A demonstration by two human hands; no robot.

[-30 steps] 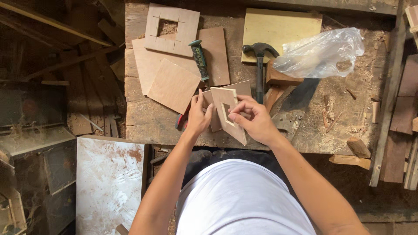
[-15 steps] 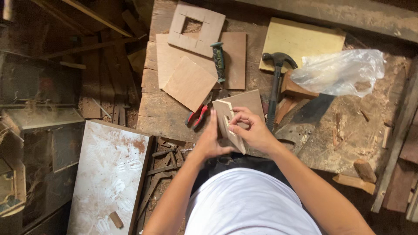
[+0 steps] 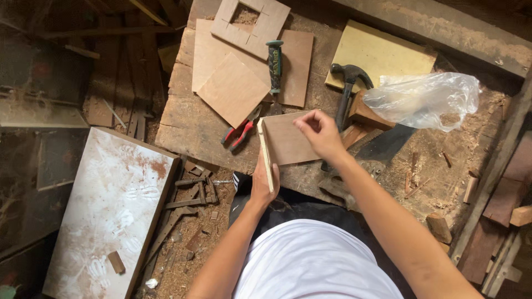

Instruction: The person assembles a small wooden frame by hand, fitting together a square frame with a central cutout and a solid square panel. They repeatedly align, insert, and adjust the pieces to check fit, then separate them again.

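Near the middle of the frame the person holds a small wooden panel (image 3: pixel 288 141) just above the near edge of the worktop (image 3: pixel 183 127). The left hand (image 3: pixel 262 185) grips it from below, fingers wrapped round the pale left edge strip. The right hand (image 3: pixel 320 133) comes in from the right and pinches the panel's top right corner between thumb and fingertips.

Just left of the panel lie red-handled pliers (image 3: pixel 239 130) on the worktop. Above it a chisel with a dark green handle (image 3: pixel 275 69) rests across a stack of flat brown boards (image 3: pixel 233 88), and a wooden frame with a square hole (image 3: pixel 250 25) sits in the upper middle. To the right of the panel a claw hammer (image 3: pixel 346 88) lies beside a crumpled clear plastic bag (image 3: pixel 424 99). A white, stained slab (image 3: pixel 108 205) leans at lower left.
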